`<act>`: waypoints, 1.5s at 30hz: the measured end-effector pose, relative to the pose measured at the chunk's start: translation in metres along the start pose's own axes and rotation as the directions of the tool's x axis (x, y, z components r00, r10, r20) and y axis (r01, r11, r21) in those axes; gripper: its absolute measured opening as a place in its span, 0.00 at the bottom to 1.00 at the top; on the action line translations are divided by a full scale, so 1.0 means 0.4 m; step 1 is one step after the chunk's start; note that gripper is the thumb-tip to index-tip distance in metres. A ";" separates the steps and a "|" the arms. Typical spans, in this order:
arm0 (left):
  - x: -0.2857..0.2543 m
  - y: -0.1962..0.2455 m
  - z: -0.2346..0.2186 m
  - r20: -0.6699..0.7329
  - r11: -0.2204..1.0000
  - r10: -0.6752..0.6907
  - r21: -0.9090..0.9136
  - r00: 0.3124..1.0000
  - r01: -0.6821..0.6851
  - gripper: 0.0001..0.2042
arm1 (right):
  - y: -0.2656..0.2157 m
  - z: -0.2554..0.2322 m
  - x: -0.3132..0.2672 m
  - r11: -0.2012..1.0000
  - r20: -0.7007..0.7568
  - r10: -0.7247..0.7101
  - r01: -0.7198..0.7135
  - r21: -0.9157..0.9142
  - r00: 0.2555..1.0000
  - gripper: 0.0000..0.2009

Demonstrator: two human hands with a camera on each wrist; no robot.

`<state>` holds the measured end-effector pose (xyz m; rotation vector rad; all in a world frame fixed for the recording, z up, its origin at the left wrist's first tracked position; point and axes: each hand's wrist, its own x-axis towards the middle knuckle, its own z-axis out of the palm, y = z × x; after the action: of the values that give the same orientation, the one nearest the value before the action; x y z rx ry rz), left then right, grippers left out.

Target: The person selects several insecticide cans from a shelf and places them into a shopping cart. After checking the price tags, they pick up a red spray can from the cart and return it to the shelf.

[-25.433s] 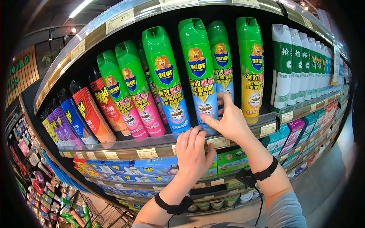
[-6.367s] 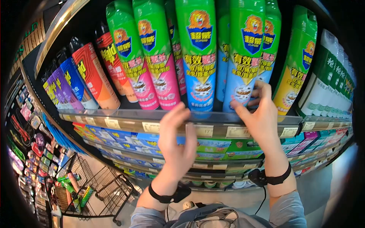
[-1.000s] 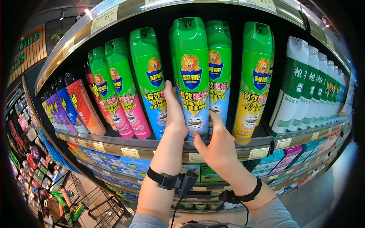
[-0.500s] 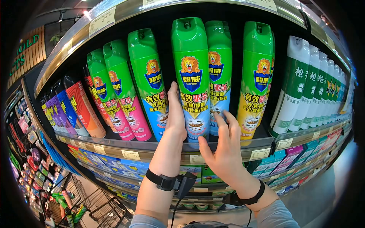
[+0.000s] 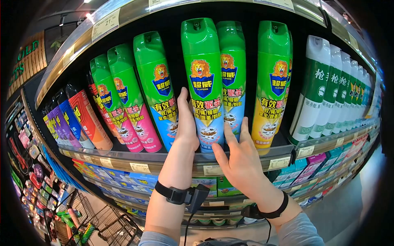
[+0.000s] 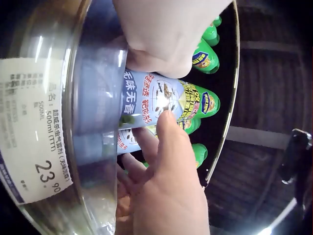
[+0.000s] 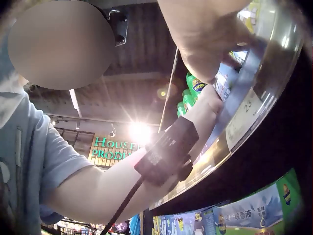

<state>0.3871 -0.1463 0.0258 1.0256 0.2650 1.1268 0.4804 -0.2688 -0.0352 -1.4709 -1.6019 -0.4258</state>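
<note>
A green-and-blue insecticide spray can (image 5: 201, 57) with a lion emblem stands at the shelf front, in the middle of the head view. My left hand (image 5: 186, 127) lies along its left side, fingers reaching upright between it and another blue-based can (image 5: 152, 61). Fairly straight fingers of my right hand (image 5: 242, 164) point up at the lower right, in front of a second can (image 5: 232, 39) set farther back. In the left wrist view, the right thumb (image 6: 171, 129) overlaps the front can's label (image 6: 146, 98). The left fingertips are partly hidden behind that can.
Yellow-based cans (image 5: 273, 82) and white-and-green cans (image 5: 312, 94) stand to the right. Pink-based cans (image 5: 141, 127) and red cans (image 5: 88, 115) stand left. A clear lip (image 5: 262, 152) edges the shelf. Boxes fill lower shelves; a wire cart (image 5: 102, 221) stands lower left.
Over the last second my right fingers loosen from around the front can's base and straighten. The left hand stays beside the can; 6.4 seconds ago it was in front of the shelf edge.
</note>
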 end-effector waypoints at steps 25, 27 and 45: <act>-0.035 -0.025 -0.009 0.131 0.869 0.226 0.421 0.965 -0.261 0.50 | 0.000 0.021 0.035 0.990 0.110 0.110 -0.100 -0.095 0.988 0.31; -0.020 -0.033 -0.016 0.131 0.858 0.224 0.443 0.966 -0.260 0.50 | 0.012 0.033 0.036 0.990 0.088 0.086 -0.075 -0.116 0.992 0.31; -0.009 -0.042 -0.016 0.143 0.841 0.280 0.439 0.949 -0.315 0.46 | 0.046 0.052 0.040 0.992 -0.005 -0.016 0.015 -0.126 1.000 0.29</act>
<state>0.3918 -0.1467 0.0080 1.5690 0.3288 1.3377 0.4910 -0.2389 -0.0399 -1.5500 -1.6076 -0.5482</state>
